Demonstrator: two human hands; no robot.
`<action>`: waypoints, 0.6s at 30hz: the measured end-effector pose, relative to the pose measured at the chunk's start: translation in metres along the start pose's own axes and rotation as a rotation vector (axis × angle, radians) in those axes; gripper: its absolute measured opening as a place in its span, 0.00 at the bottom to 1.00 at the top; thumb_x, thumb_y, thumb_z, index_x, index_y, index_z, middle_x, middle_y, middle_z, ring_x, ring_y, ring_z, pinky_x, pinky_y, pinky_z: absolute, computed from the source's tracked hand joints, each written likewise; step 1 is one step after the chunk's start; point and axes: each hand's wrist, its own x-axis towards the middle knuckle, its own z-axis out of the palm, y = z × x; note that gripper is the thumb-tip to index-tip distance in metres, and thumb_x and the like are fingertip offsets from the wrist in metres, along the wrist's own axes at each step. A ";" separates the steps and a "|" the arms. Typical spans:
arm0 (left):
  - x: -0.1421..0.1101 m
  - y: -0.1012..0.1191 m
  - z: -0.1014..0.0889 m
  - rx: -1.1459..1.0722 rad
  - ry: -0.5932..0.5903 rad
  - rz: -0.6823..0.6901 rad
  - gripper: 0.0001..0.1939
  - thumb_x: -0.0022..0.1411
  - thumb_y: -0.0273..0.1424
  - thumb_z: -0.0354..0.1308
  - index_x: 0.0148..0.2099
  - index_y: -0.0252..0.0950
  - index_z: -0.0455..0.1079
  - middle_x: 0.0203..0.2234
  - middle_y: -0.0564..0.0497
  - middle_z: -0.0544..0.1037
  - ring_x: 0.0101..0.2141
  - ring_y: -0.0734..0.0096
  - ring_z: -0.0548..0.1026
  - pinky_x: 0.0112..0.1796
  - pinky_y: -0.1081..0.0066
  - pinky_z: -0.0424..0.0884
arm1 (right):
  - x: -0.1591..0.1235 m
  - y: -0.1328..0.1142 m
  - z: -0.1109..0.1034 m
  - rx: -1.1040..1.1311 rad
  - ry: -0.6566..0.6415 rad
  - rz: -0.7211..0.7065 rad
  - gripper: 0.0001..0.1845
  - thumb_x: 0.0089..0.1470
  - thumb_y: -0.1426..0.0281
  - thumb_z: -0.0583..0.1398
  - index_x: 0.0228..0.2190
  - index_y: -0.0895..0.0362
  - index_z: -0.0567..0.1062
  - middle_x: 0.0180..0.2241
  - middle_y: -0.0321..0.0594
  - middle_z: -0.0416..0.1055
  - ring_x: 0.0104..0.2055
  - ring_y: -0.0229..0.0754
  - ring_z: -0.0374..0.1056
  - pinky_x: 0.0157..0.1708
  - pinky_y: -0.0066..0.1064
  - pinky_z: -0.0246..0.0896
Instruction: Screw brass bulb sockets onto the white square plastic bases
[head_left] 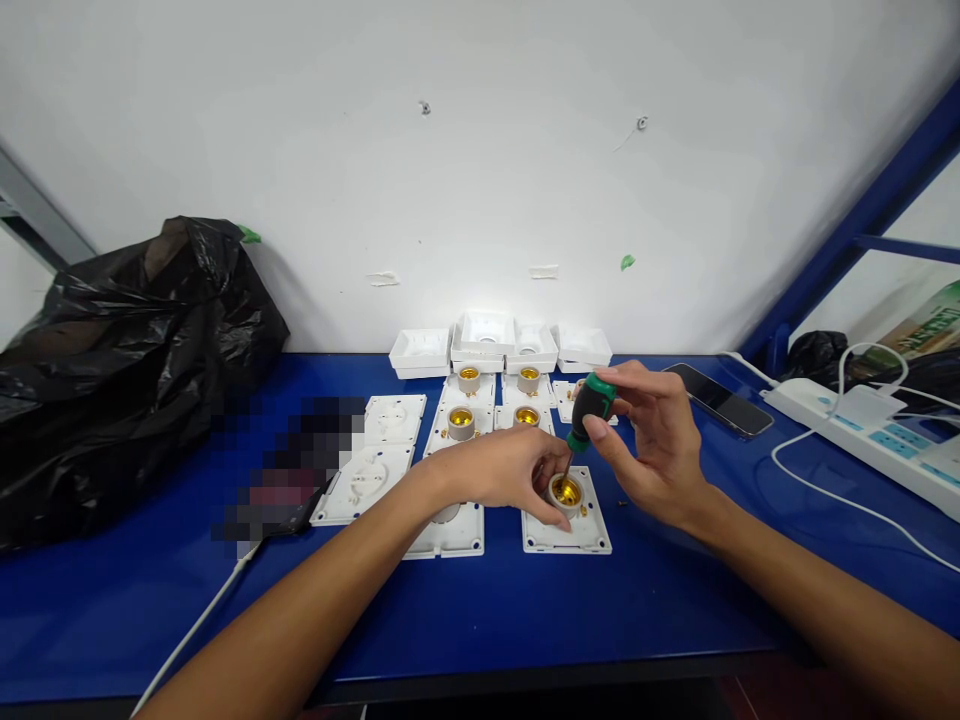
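My right hand [656, 440] is closed round the green-and-black handle of a screwdriver [592, 408]. The screwdriver's shaft points down into a lamp holder [566, 492] with a brass-coloured inside and a pale rim. This lamp holder sits on a square white base plate [592, 530] lying flat on the blue table. With thumb and fingers my left hand [517, 468] grips the lamp holder from its left side; some fingertips are hidden behind it. The screwdriver's tip is inside the holder and cannot be made out. A small dark screw [622, 504] lies right of the plate.
Behind my hands lie more white plates with lamp holders [461, 422] and several white covers [421, 352]. White socket plates [367, 475] are at left, near a partly blurred phone and a black plastic bag [150, 350]. A phone [716, 398] and power strip [870, 435] are at right.
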 end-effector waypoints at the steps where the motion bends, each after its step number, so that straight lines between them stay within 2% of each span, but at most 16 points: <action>1: 0.000 0.000 0.000 -0.005 -0.005 -0.002 0.24 0.49 0.49 0.72 0.29 0.38 0.65 0.23 0.57 0.70 0.23 0.74 0.65 0.26 0.68 0.55 | 0.000 0.000 0.000 -0.002 0.002 0.002 0.30 0.58 0.79 0.62 0.57 0.44 0.67 0.41 0.38 0.68 0.40 0.41 0.66 0.27 0.31 0.68; 9: 0.000 0.001 0.001 0.006 0.011 -0.009 0.25 0.50 0.53 0.70 0.29 0.38 0.65 0.22 0.57 0.70 0.23 0.74 0.65 0.26 0.68 0.56 | -0.001 -0.001 -0.001 0.004 -0.030 0.029 0.29 0.59 0.79 0.61 0.59 0.45 0.68 0.45 0.40 0.70 0.42 0.41 0.69 0.30 0.32 0.71; 15: 0.001 0.001 0.001 0.020 0.021 0.005 0.25 0.50 0.52 0.71 0.30 0.38 0.66 0.23 0.57 0.70 0.23 0.74 0.66 0.26 0.69 0.56 | 0.002 -0.001 0.000 0.011 0.019 0.018 0.28 0.57 0.78 0.64 0.55 0.43 0.70 0.41 0.38 0.69 0.40 0.41 0.67 0.25 0.29 0.68; 18: 0.000 0.001 0.000 0.002 0.013 -0.005 0.26 0.49 0.53 0.71 0.29 0.38 0.65 0.22 0.57 0.69 0.23 0.75 0.65 0.26 0.69 0.56 | 0.002 -0.002 -0.001 0.001 -0.012 0.013 0.28 0.58 0.78 0.63 0.56 0.43 0.69 0.44 0.39 0.70 0.43 0.42 0.68 0.26 0.30 0.69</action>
